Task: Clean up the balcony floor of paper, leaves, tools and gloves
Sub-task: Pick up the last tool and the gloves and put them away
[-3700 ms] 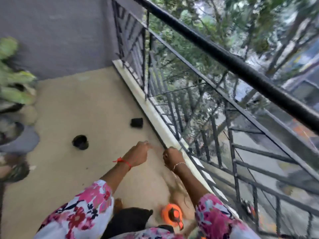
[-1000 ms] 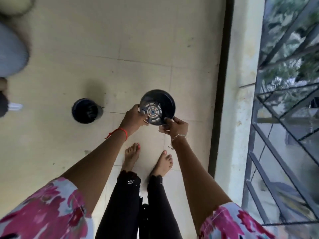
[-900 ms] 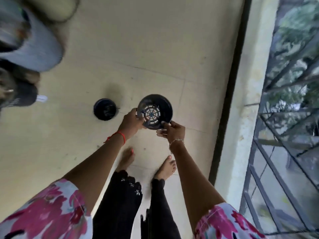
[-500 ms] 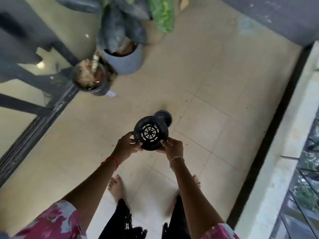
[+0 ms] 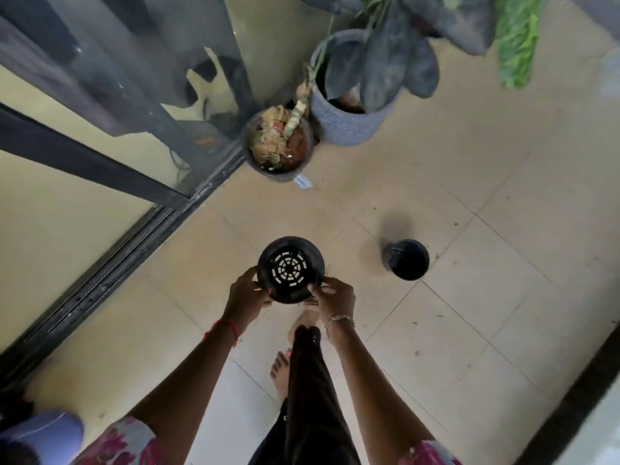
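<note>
Door track [image 5: 100, 273] — dark rail running diagonally, well left of the held pot [image 5: 291, 268], bare tile between them.
Left hand [image 5: 246, 295]: fingers [image 5: 255, 280] curled round the held pot's left rim.
Dry-leaf pot [image 5: 278, 146]: beyond the held pot, against the door track's far end.
Held pot: black plastic, slotted base facing the camera, carried above the floor [image 5: 486, 330].
Paper scrap [image 5: 303, 181]: white, on the tile beyond the held pot, just beside the dry-leaf pot's foot.
Right hand [image 5: 335, 298]: fingers pinching the held pot's right rim.
Grey planter [image 5: 349, 129]: beyond the held pot, just beside the dry-leaf pot.
Small black pot [image 5: 407, 260]: upright on the tile, right of the held pot and apart from it — open floor all round.
Dark border strip [image 5: 570, 397]: floor's edge, far right of the held pot, well apart.
</note>
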A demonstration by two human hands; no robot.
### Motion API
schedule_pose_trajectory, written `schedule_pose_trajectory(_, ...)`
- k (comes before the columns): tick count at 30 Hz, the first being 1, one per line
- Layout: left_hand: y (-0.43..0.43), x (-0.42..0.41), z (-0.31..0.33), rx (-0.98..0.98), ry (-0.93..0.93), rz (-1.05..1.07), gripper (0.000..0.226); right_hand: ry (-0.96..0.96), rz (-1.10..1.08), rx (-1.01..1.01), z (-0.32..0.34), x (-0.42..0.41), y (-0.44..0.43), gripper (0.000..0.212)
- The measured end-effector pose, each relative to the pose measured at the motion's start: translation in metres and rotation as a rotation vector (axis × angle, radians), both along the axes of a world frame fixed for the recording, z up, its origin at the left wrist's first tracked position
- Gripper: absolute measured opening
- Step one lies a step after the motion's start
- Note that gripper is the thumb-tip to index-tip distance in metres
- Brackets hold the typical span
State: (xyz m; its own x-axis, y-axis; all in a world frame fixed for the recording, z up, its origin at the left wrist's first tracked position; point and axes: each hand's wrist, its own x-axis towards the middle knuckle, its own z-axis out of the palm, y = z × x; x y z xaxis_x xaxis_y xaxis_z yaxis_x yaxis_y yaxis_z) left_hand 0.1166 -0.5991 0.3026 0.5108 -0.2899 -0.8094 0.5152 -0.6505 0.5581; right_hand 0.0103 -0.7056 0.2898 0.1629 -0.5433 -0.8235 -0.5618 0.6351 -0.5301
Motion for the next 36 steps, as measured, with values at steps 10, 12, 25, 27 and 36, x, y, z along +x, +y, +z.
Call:
schedule_pose_trajectory(10, -0.029, 0.126, -0.126, 0.075, 0.060, 0.207, 0.045, 0.037, 0.353, 0.009, -0.120, 0.136, -0.034, 0.019)
schedule_pose_trajectory(12, -0.032, 0.152, -0.158, 0.112, -0.006, 0.233, 0.045, -0.027, 0.444, 0.118, -0.146, 0.161, -0.038, 0.026)
schedule_pose_trajectory(25, -0.054, 0.248, -0.254, 0.033, 0.158, 0.365, 0.047, -0.087, 0.704, 0.053, -0.229, 0.264, -0.032, 0.069)
schedule_pose_trajectory(27, -0.051, 0.246, -0.254, 0.048, 0.164, 0.340, 0.046, -0.088, 0.734, 0.081, -0.228, 0.264, -0.034, 0.069)
schedule_pose_trajectory(36, -0.080, 0.148, -0.199, 0.300, 0.127, -0.121, 0.043, 0.091, 0.467, 0.075, -0.183, 0.161, -0.066, 0.061)
